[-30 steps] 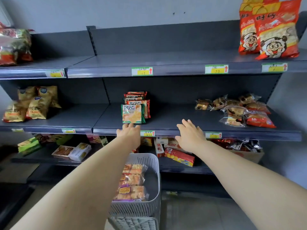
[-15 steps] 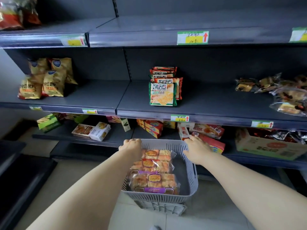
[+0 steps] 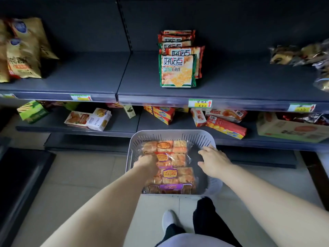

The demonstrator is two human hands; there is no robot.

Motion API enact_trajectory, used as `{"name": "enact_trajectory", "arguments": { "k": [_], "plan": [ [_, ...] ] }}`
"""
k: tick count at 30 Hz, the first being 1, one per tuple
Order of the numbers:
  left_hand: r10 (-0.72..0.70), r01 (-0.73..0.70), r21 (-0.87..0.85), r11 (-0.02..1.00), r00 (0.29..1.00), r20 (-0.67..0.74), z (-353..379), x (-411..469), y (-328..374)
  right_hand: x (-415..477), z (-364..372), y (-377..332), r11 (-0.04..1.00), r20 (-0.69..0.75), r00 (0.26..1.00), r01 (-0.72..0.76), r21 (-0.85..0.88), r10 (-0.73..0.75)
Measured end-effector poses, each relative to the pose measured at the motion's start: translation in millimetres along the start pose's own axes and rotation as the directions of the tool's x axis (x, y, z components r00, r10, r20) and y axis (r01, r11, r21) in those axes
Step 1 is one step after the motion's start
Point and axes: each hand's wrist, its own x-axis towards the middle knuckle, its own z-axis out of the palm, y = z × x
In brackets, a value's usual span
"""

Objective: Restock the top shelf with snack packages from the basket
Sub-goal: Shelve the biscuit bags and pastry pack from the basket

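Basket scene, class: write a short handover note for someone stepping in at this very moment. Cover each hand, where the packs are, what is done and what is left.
Left hand: down on the packs in the basket, fingers bent; whether it grips one is unclear.
Right hand: open, fingers spread over the basket's bare right side.
Things: three packs lie in the basket; the top shelf is out of view.
Done: no pack lifted out yet.
Left: lift the packs and set them on the top shelf.
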Motion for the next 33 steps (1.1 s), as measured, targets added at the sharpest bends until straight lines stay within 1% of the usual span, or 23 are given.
{"name": "enact_trajectory", "arguments": {
  "k": [4, 8, 11, 15, 21, 24, 27, 30, 33],
  "plan": [
    [0.007, -0.007, 0.010, 1.000, 0.999, 0.052, 23, 7, 10, 9, 13, 6, 0.999, 0.082, 0.996, 0.042, -0.022, -0.040],
    [-0.033, 0.029, 0.041, 0.999, 0.995, 0.096, 40, 13, 20, 19, 15, 14, 0.995, 0.147, 0.986, 0.090, -0.032, -0.084],
    [-0.055, 0.048, 0.060, 0.997, 0.991, 0.123, 47, 22, 29, 31, 12, 23, 0.992, 0.153, 0.982, 0.119, -0.027, -0.114],
    [-0.046, 0.035, 0.096, 0.995, 0.991, 0.122, 54, 37, 43, 43, 10, 32, 0.990, 0.167, 0.976, 0.142, -0.006, -0.139],
    [0.025, -0.039, 0.111, 0.993, 0.991, 0.131, 73, 52, 72, 53, 10, 41, 0.978, 0.199, 0.958, 0.207, 0.006, -0.204],
    [-0.002, -0.019, 0.181, 0.983, 0.993, 0.115, 81, 57, 79, 58, 8, 48, 0.971, 0.207, 0.949, 0.240, 0.012, -0.237],
    [-0.020, 0.001, 0.287, 0.958, 0.998, 0.063, 84, 60, 77, 65, 6, 54, 0.965, 0.212, 0.942, 0.264, 0.014, -0.261],
    [0.014, -0.021, 0.390, 0.921, 1.000, 0.022, 82, 58, 73, 71, 3, 57, 0.959, 0.211, 0.937, 0.282, 0.013, -0.278],
    [0.085, -0.075, 0.459, 0.885, 0.996, -0.001, 82, 60, 67, 75, -1, 55, 0.955, 0.208, 0.934, 0.296, 0.010, -0.292]
  ]
}}
